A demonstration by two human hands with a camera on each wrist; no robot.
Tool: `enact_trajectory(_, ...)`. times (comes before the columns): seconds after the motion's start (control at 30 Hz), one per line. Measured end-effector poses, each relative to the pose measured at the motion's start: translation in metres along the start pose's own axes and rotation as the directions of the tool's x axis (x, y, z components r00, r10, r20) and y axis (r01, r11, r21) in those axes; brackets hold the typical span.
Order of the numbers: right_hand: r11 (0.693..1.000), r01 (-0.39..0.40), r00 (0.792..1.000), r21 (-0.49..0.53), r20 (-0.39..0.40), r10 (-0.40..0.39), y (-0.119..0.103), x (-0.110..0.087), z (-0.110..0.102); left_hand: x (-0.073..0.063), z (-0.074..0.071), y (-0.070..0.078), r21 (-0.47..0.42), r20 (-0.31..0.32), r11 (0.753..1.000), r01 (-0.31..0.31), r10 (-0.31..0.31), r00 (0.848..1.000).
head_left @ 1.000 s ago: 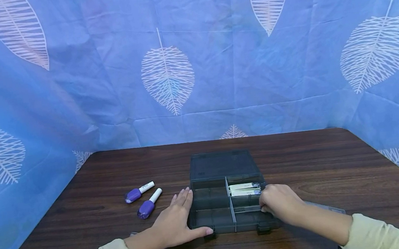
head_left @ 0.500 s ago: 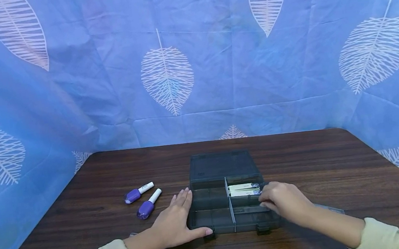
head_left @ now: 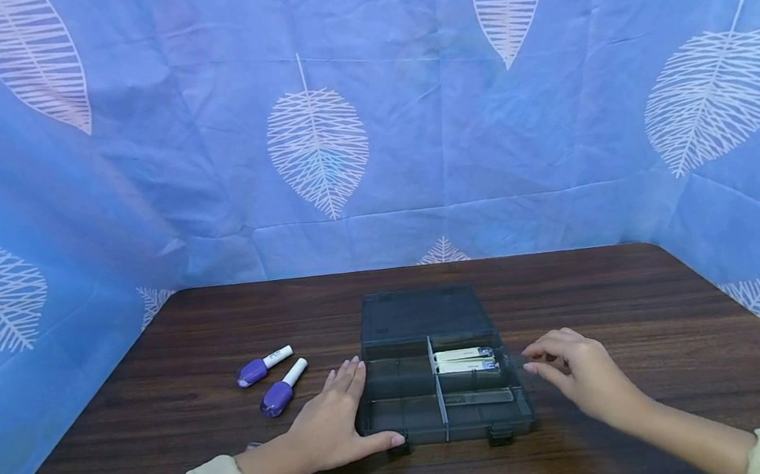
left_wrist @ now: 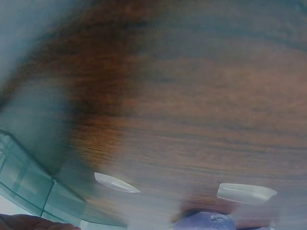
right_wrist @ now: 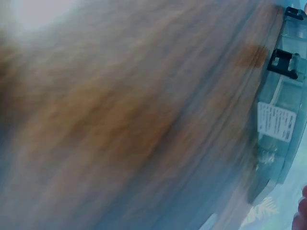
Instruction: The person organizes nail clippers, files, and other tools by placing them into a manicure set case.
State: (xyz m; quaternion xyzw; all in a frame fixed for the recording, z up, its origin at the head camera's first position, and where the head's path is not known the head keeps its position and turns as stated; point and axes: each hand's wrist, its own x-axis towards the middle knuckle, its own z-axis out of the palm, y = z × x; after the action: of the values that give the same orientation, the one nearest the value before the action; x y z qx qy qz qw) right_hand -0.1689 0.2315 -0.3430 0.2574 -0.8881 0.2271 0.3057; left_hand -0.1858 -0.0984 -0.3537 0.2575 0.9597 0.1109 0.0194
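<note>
Head: left hand (head_left: 335, 424) against box (head_left: 405, 416)

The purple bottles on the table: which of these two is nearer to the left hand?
The front bottle, lying closer to the person. The rear bottle lies farther back and slightly more to the left, so farther from the left hand.

There are two purple bottles (head_left: 278, 399), two nail clippers (head_left: 463, 367) and one case (head_left: 425, 314).
</note>
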Motion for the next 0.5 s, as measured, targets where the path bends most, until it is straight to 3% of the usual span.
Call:
enact_trajectory(0.2,0.996,-0.059,0.998,-0.065,-0.030,0.057,0.012,-0.013,-0.008,0.000,0.001,0.000,0.002,0.001,1.000,-0.009,0.009,1.000)
enact_trajectory(0.5,0.976,-0.195,0.980,-0.097,0.013,0.197,0.030,-0.033,-0.017,0.001,0.002,-0.001,0.000,0.005,1.000,-0.002,0.002,1.000)
